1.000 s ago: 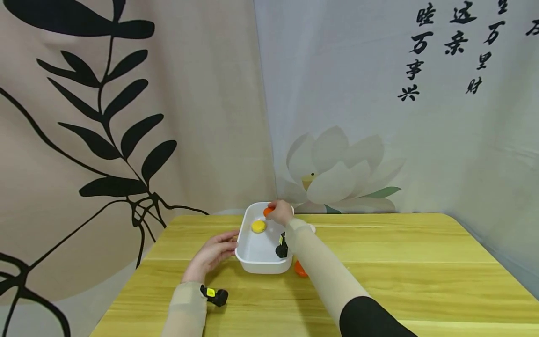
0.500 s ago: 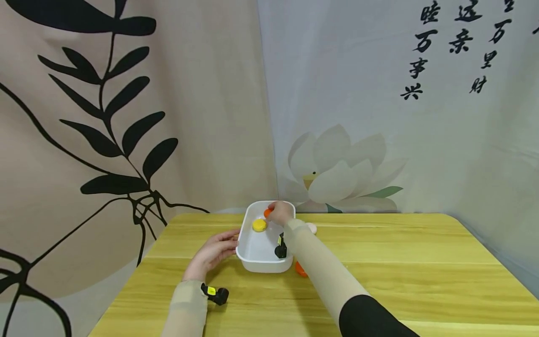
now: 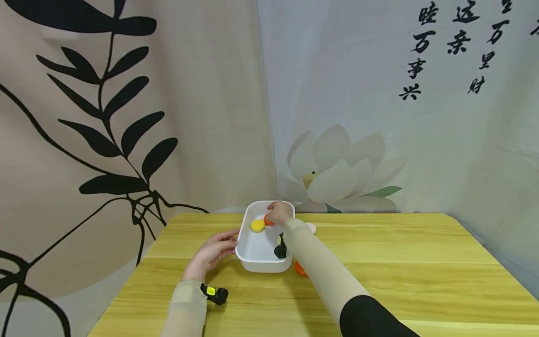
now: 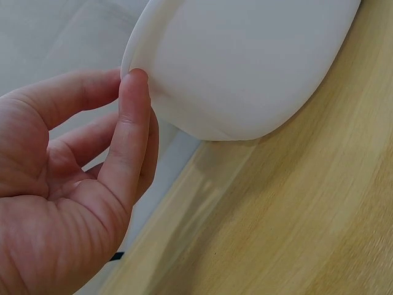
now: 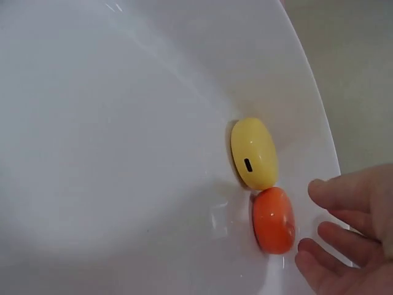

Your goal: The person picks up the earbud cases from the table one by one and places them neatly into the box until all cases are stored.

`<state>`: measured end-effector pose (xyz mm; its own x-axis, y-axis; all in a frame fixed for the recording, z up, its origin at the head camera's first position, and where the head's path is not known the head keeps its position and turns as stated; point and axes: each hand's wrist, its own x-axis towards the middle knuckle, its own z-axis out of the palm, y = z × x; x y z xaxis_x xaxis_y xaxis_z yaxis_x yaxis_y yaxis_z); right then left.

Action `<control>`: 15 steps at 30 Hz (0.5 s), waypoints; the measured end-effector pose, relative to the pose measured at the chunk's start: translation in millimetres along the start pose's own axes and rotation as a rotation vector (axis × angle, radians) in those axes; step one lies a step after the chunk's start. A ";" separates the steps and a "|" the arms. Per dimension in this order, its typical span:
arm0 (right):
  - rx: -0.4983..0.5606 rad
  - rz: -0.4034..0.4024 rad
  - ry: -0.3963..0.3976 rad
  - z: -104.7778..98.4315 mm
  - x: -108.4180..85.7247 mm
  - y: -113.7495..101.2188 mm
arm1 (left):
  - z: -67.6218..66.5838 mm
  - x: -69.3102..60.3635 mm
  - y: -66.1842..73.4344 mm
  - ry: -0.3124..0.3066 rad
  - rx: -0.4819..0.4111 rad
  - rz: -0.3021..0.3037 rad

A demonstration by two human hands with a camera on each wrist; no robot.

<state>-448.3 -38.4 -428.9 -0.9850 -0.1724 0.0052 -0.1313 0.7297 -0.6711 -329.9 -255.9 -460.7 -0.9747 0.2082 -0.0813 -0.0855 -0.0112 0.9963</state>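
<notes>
Pale fabric curtains (image 3: pixel 219 93) hang behind everything, with a black leafy-branch print beyond the white rectangular tub's (image 3: pixel 263 267) left side and a faint lotus print (image 3: pixel 332 173) beyond its right. The tub sits on a yellow wood-grain table (image 3: pixel 400 262), toward the far edge.

Half a second ago the glossy orange rounded piece (image 5: pixel 274 220) was held in my right hand (image 3: pixel 280 213) at the tub's far end; now it lies on the tub's floor in that same far part, touching the glossy yellow rounded piece (image 5: pixel 255 153). My right fingers have let go: they are loosely curved and apart, just beside the orange one and holding nothing. My left hand (image 3: pixel 214 250) has stayed where it was, its relaxed fingertips against the tub's left rim. Outside the tub, by its near right corner, a second orange rounded piece (image 3: pixel 301 268) is partly hidden by my sleeve, and a pale pink round piece (image 3: pixel 311 228) lies off its right side.

Above and right of the tub, black brush characters (image 3: pixel 417 69) on the cloth read 睦万事兴, then 远亲, then 万里财 under a cut-off sign. Yellow labels (image 3: pixel 211 291) on my wrist cameras are too small to read.
</notes>
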 end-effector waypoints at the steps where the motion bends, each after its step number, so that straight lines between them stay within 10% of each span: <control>1: 0.018 0.005 -0.002 -0.1 -0.3 0.5 | 0.0 0.0 0.1 0.001 0.002 -0.001; 15: 0.246 0.009 -0.041 -17.4 -3.7 -3.2 | -1.0 0.2 -0.1 0.005 0.021 0.008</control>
<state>-446.2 -28.6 -413.8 -0.9800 -0.1971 -0.0287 -0.0861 0.5494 -0.8311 -330.3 -256.8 -460.8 -0.9764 0.2034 -0.0730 -0.0729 0.0078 0.9973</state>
